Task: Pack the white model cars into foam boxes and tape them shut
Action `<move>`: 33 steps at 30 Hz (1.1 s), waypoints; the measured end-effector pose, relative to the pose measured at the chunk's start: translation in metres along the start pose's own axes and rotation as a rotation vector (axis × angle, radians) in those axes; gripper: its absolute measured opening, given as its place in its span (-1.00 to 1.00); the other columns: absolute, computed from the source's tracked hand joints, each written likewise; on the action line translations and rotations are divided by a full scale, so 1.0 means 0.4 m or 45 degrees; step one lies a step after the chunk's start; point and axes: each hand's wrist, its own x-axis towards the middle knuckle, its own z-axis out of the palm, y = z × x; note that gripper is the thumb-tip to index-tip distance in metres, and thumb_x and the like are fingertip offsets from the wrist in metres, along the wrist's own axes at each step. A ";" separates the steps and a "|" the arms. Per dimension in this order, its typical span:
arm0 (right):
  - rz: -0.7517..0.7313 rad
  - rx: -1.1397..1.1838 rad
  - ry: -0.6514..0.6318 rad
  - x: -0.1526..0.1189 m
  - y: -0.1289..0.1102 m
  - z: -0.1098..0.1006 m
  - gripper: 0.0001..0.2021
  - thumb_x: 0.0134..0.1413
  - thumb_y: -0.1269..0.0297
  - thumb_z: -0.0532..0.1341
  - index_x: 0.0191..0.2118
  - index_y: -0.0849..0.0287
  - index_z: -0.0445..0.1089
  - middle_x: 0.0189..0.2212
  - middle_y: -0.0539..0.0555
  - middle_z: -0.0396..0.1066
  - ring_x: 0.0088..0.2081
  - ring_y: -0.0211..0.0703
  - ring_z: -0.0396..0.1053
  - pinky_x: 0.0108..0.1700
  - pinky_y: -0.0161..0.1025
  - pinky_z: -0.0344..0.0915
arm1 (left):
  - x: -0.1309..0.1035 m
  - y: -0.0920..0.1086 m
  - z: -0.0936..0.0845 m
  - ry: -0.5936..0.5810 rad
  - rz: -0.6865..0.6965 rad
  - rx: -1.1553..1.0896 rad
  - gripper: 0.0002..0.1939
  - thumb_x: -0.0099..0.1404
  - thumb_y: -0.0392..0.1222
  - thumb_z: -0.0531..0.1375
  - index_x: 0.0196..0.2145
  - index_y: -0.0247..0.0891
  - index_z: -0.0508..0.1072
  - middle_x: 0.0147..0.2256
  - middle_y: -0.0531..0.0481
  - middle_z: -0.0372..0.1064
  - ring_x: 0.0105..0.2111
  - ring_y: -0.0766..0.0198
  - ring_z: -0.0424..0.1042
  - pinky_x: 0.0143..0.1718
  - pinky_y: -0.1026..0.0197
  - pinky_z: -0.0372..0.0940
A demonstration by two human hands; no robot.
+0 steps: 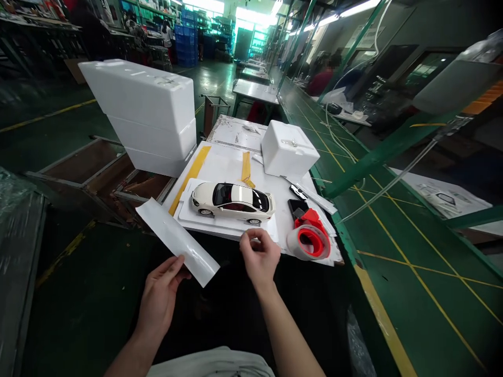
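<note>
At a factory packing station, stacked white foam cases (141,112) rise behind and to the left of the white model car (232,201), which sits on a white foam tray (184,207) on my worktop (223,162), with a smaller foam box (288,148) behind it and a red tape dispenser (310,236) to its right. My left hand (159,298) pinches a glossy white strip (176,241), fingers clamped on its near end, just in front of the car and to its left. My right hand (259,256), fingers curled together at the tray's near edge, seems to grip nothing; I judge the strip is being readied for the car, which next calls for lining it up squarely.
</note>
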 end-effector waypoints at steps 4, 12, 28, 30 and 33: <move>0.047 -0.041 0.113 0.057 0.052 0.030 -0.81 0.09 0.17 0.27 -0.44 0.17 0.45 -0.57 -0.05 0.38 -0.57 -0.27 0.28 -0.50 -0.31 0.32 | 0.005 0.004 -0.033 -0.014 -0.002 0.061 -0.59 -0.21 0.01 0.62 -0.44 -0.25 0.69 -0.43 0.02 0.53 -0.38 0.30 0.43 -0.37 0.34 0.47; 0.026 -0.057 0.170 0.061 0.053 0.061 -0.81 0.09 0.17 0.27 -0.43 0.17 0.46 -0.58 -0.06 0.35 -0.57 -0.28 0.26 -0.51 -0.32 0.25 | 0.004 -0.014 -0.049 -0.020 -0.026 0.070 -0.62 -0.18 -0.01 0.62 -0.45 -0.27 0.68 -0.44 0.02 0.51 -0.38 0.31 0.41 -0.38 0.35 0.45; -0.022 -0.218 0.262 0.070 0.039 0.078 -0.81 0.11 0.17 0.25 -0.42 0.15 0.45 -0.56 -0.04 0.43 -0.58 -0.25 0.30 -0.45 -0.29 0.30 | 0.005 -0.011 -0.065 -0.029 -0.037 0.063 -0.64 -0.13 -0.02 0.60 -0.42 -0.25 0.68 -0.35 -0.01 0.55 -0.36 0.30 0.42 -0.40 0.35 0.45; -0.039 -0.227 0.259 0.071 0.038 0.078 -0.82 0.12 0.18 0.26 -0.43 0.15 0.45 -0.56 -0.04 0.43 -0.59 -0.26 0.30 -0.46 -0.29 0.29 | 0.005 -0.010 -0.066 -0.023 -0.031 0.059 -0.64 -0.13 -0.01 0.60 -0.41 -0.25 0.69 -0.35 -0.02 0.56 -0.35 0.29 0.43 -0.40 0.35 0.45; -0.045 -0.217 0.257 0.069 0.037 0.077 -0.82 0.12 0.19 0.28 -0.43 0.16 0.46 -0.56 -0.04 0.44 -0.59 -0.26 0.32 -0.44 -0.28 0.30 | 0.004 -0.011 -0.067 -0.012 -0.026 0.045 -0.63 -0.15 -0.03 0.61 -0.41 -0.25 0.68 -0.36 -0.02 0.56 -0.36 0.29 0.43 -0.41 0.35 0.45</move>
